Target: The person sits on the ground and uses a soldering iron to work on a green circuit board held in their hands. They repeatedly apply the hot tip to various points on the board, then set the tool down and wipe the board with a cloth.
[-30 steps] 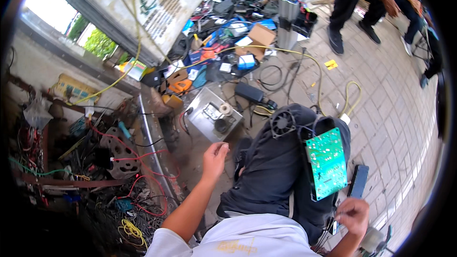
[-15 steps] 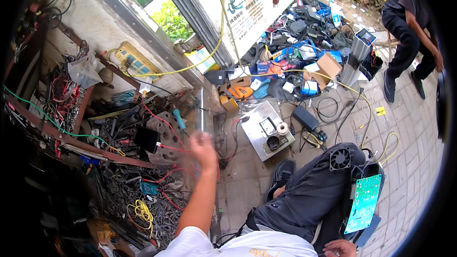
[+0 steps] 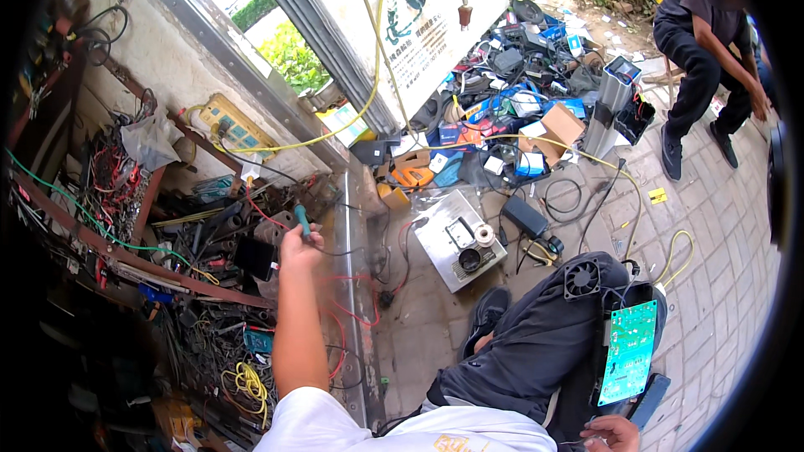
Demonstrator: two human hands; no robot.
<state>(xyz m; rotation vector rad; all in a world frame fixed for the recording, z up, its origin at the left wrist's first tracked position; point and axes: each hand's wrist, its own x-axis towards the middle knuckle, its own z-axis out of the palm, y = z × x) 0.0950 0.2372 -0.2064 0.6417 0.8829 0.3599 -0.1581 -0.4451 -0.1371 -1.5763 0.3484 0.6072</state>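
Toward eight o'clock, the left hand (image 3: 301, 248) is gripping a smooth teal handle (image 3: 301, 217), its long axis running from eleven to five. Toward five, the right hand (image 3: 611, 432) is half-curling, its hold unclear, near a flat green circuit board (image 3: 630, 351). A round dark tin (image 3: 471, 260), contents unclear, is sitting on a metal box (image 3: 435, 232).

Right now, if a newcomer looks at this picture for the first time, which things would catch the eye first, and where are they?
Probably the bright green circuit board at lower right, over the person's dark trousers, with a small black fan up and left of it. Next may come the jumbled heap of electronics and packaging at upper right of centre. Left of centre, the left hand is at a teal handle.
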